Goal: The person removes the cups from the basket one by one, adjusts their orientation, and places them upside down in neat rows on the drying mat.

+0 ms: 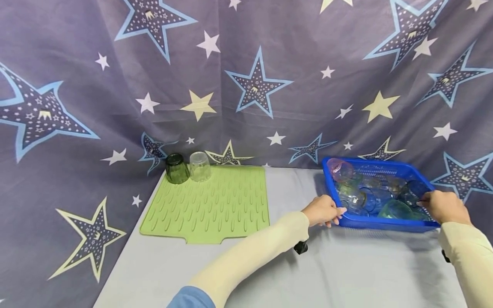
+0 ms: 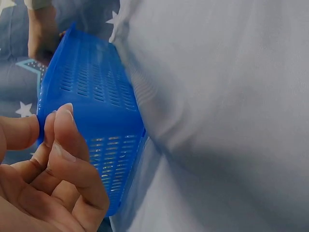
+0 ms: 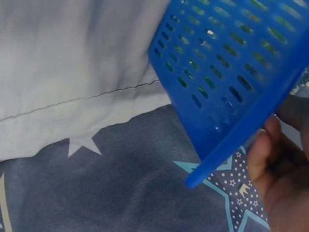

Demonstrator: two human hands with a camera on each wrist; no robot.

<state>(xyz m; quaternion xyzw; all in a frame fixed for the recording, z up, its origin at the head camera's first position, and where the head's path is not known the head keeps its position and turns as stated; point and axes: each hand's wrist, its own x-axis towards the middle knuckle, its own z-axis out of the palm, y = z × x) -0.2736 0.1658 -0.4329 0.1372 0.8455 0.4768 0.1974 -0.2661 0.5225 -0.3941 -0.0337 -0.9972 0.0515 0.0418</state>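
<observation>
Blue basket: right of the frame, below the middle, its rim (image 1: 389, 222) running between the two hands; it sits against the foot of the curtain (image 1: 308, 85), slightly askew from where I stand.
Left hand (image 1: 322, 210): at the basket's near left corner, thumb and forefinger nipped together on the rim, the other fingers curled beneath, as the left wrist view shows.
Right hand (image 1: 447, 208): at the basket's right side, near its lower right corner, fingers bent round the rim; the right wrist view catches them in shadow against the blue edge.
In the basket: a jumble of glassware, with a pink glass (image 1: 341, 170) leaning in the upper left corner, a blue glass (image 1: 376, 200) lying near the middle, a pale green glass (image 1: 396, 209) towards the near edge and a dark blue glass (image 1: 414, 192) by the right hand; the rest overlap too much to tell apart.
Green mat (image 1: 219, 201): left of centre, flat on the pale tabletop (image 1: 358, 273).
On the mat: a dark green glass (image 1: 177, 169) and a clear glass (image 1: 200, 167), side by side at its upper left corner.
Sleeves: cream (image 1: 262, 246) on both forearms.
</observation>
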